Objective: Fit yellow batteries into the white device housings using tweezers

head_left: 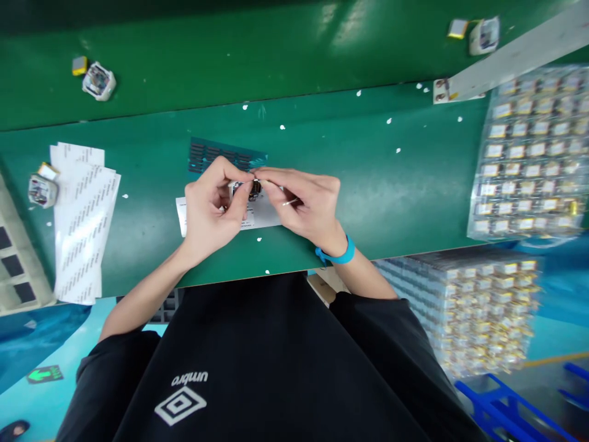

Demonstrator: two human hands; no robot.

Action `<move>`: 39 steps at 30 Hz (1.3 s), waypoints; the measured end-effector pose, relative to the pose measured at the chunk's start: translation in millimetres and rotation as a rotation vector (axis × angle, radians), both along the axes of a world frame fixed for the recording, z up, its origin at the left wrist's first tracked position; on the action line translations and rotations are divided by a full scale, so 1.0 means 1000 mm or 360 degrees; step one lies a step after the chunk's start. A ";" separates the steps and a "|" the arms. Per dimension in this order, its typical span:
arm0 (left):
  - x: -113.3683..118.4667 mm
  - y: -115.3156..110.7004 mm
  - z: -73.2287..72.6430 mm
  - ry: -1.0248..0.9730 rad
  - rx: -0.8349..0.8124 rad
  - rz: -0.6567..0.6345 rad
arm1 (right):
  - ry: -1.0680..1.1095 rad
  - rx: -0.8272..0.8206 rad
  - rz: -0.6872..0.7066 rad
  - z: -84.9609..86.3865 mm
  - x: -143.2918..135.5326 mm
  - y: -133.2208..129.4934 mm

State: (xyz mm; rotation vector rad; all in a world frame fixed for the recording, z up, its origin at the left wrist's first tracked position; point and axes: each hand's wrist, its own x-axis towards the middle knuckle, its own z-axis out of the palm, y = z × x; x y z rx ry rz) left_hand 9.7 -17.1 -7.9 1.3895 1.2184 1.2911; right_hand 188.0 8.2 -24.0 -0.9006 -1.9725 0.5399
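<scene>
Green worktop [368,184]: left hand [209,209] and right hand [308,205] both pinch a small part [251,189] between them, just above a white card [262,218], prob. to steady it for fine work.

Bright, even overhead light falls on the green table [396,202], leaving pale glare patches near its far edge. Shadows are soft and faint. Wide-lens distortion bends the table edges, and the tray of cells [534,159] at the right edge is blurred (smeared by motion).
</scene>
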 end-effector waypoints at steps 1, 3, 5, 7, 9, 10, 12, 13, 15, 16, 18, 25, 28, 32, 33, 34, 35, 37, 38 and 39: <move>0.000 -0.001 0.001 0.0021 -0.0022 -0.0018 | 0.0059 -0.0127 -0.0022 0.002 -0.002 0.000; 0.000 -0.002 0.002 0.0070 -0.0053 -0.0035 | 0.0125 -0.0370 -0.0066 0.004 -0.004 0.000; 0.001 -0.003 0.005 0.0129 -0.0073 -0.0035 | 0.0190 -0.0573 -0.0063 0.004 -0.006 -0.001; 0.003 -0.004 0.008 0.0153 -0.0107 -0.0027 | 0.0251 -0.0667 -0.0057 0.004 -0.007 -0.002; 0.005 -0.005 0.011 0.0101 -0.0136 -0.0011 | 0.0267 -0.0618 -0.0092 0.003 -0.007 -0.002; 0.006 -0.005 0.012 0.0057 -0.0151 0.0000 | 0.0255 -0.0541 -0.0110 0.003 -0.007 -0.002; 0.008 -0.004 0.013 -0.0020 -0.0169 0.0021 | 0.0186 -0.0264 -0.0075 0.001 -0.003 0.001; 0.008 -0.003 0.014 -0.0041 -0.0175 0.0026 | 0.0123 -0.0101 -0.0030 0.000 0.000 0.002; 0.007 -0.002 0.014 -0.0046 -0.0199 0.0004 | -0.0055 0.0171 0.0049 -0.002 0.006 0.004; 0.006 -0.002 0.014 -0.0038 -0.0210 -0.0017 | -0.0160 0.0255 0.0064 -0.003 0.009 0.005; 0.004 -0.001 0.013 -0.0028 -0.0211 -0.0044 | -0.0380 0.0335 0.0032 -0.005 0.015 0.003; 0.002 -0.002 0.013 0.0070 -0.0183 0.0015 | -0.0506 0.0241 0.0053 -0.004 0.017 -0.003; 0.002 -0.004 0.014 0.0092 -0.0135 0.0015 | -0.0073 0.0034 -0.0002 0.002 0.007 0.001; 0.002 -0.005 0.012 0.0161 -0.0149 0.0014 | 0.0069 -0.0349 -0.0028 0.009 -0.001 0.004; 0.003 -0.004 0.011 0.0149 -0.0155 0.0000 | 0.0048 -0.0434 -0.0016 0.009 -0.002 0.004; 0.003 -0.004 0.011 0.0126 -0.0164 -0.0021 | 0.0034 -0.0511 -0.0007 0.009 -0.001 0.004; 0.003 -0.003 0.012 0.0100 -0.0172 -0.0051 | 0.0030 -0.0577 0.0002 0.008 -0.001 0.003; 0.003 -0.003 0.016 0.0064 -0.0188 -0.0114 | 0.0064 -0.0657 0.0011 0.005 0.001 0.003; 0.002 -0.003 0.018 0.0066 -0.0198 -0.0132 | 0.0091 -0.0665 0.0010 0.004 0.001 0.003; 0.000 -0.003 0.021 0.0085 -0.0213 -0.0138 | 0.0114 -0.0652 0.0014 0.004 0.002 0.004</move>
